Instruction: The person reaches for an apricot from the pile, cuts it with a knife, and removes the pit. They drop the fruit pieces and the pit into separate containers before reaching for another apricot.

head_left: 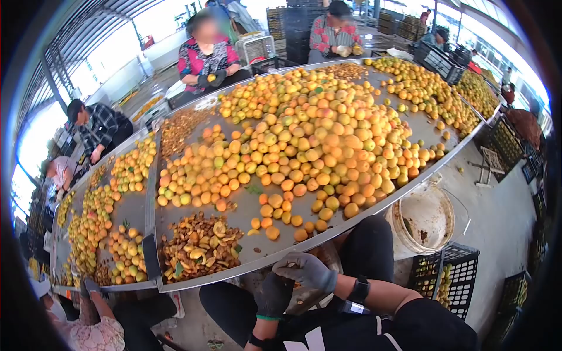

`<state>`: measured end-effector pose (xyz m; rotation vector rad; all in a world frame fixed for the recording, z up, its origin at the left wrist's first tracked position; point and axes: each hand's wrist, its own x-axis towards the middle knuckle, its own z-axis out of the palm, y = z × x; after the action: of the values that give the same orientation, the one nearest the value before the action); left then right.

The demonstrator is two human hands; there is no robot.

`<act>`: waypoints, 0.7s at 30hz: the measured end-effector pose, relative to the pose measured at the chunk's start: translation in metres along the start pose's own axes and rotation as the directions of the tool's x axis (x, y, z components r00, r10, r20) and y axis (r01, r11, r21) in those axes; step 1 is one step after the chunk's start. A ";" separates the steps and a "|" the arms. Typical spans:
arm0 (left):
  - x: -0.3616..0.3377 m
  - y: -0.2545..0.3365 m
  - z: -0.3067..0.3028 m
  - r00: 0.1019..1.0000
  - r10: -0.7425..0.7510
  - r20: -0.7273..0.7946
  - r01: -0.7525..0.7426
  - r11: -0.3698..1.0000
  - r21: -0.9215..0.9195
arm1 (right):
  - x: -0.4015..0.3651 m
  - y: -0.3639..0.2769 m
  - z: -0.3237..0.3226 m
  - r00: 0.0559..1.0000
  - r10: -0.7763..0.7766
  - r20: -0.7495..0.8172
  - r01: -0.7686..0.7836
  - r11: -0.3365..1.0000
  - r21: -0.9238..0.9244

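Both my hands are gloved and meet over my lap, just below the near edge of the metal sorting table (257,243). My right hand (304,270), in a grey glove, has its fingers curled and pressed together against the left. My left hand (274,294), in a darker glove with a green cuff, is closed beneath it. Whatever is between them is too hidden to name. Beyond my hands lies a large heap of yellow-orange apricots (316,134). A wet pile of split apricot pieces (202,245) sits by the table's near edge, left of my hands.
A dirty white bucket (433,207) stands right of my knee, beside a black plastic crate (462,272) with fruit in it. A metal divider (151,199) crosses the table. Several people sit around it; a co-worker's gloved hands (212,78) hold fruit across from me.
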<state>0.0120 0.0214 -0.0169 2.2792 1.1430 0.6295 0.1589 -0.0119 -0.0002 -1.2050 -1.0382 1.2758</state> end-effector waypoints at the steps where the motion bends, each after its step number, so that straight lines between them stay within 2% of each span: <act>1: -0.001 0.000 0.001 1.000 0.017 0.006 -0.017 1.000 -0.002 | -0.001 -0.002 -0.003 0.999 -0.048 0.005 0.048 0.998 -0.028; 3: -0.002 -0.006 -0.002 0.982 0.045 0.182 -0.007 0.979 -0.203 | -0.003 0.001 -0.012 0.995 -0.102 0.000 0.102 0.993 -0.058; 4: -0.006 -0.010 -0.006 0.981 0.057 0.185 -0.018 0.979 -0.203 | -0.001 0.010 -0.020 0.999 0.044 0.028 -0.048 0.981 0.190; 5: -0.012 -0.013 -0.011 0.892 -0.102 0.441 0.362 0.746 -0.559 | -0.001 0.017 -0.027 0.980 0.174 0.092 -0.197 0.886 0.419; 6: -0.015 -0.012 -0.016 0.706 -0.100 0.701 0.695 0.293 -0.657 | -0.003 0.015 -0.030 0.982 0.170 0.084 -0.190 0.888 0.419; 7: -0.017 -0.009 -0.019 0.704 -0.096 0.704 0.695 0.297 -0.655 | -0.005 0.013 -0.032 0.984 0.151 0.097 -0.178 0.884 0.433; 9: -0.020 -0.003 -0.024 0.646 -0.073 0.760 0.763 0.035 -0.646 | -0.009 0.008 -0.032 0.986 0.127 0.109 -0.162 0.879 0.448; 10: -0.021 -0.004 -0.021 0.645 -0.074 0.761 0.764 0.037 -0.644 | -0.011 0.003 -0.029 0.985 0.114 0.129 -0.166 0.821 0.546; 11: -0.022 -0.006 -0.015 0.713 -0.157 0.683 0.698 0.077 -0.712 | -0.013 0.001 -0.027 0.984 0.099 0.146 -0.170 0.751 0.638; 12: -0.020 0.001 -0.017 0.771 -0.233 0.592 0.627 0.124 -0.769 | -0.015 0.003 -0.031 0.985 0.099 0.143 -0.169 0.750 0.640; 13: -0.019 0.008 -0.020 0.770 -0.234 0.594 0.629 0.124 -0.767 | -0.017 0.005 -0.037 0.987 0.119 0.106 -0.160 0.758 0.633; 15: -0.014 0.021 -0.031 0.834 -0.356 0.421 0.543 0.395 -0.741 | -0.021 0.005 -0.048 0.988 0.140 0.071 -0.153 0.763 0.628; 17: -0.013 0.009 -0.021 0.856 -0.351 0.380 0.509 0.444 -0.737 | -0.026 0.002 -0.058 0.994 0.102 0.031 -0.088 0.615 0.783; 19: -0.020 0.013 -0.025 0.866 -0.369 0.338 0.489 0.483 -0.726 | -0.034 -0.003 -0.060 0.993 0.091 0.080 -0.119 0.605 0.787; 21: -0.017 0.031 -0.039 0.849 -0.344 0.402 0.522 0.420 -0.742 | -0.041 -0.013 -0.054 0.997 0.074 -0.019 -0.045 0.769 0.637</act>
<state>-0.0021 0.0001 0.0294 1.0998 0.9673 0.5503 0.2120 -0.0548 0.0093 -0.7289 -0.4540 1.4817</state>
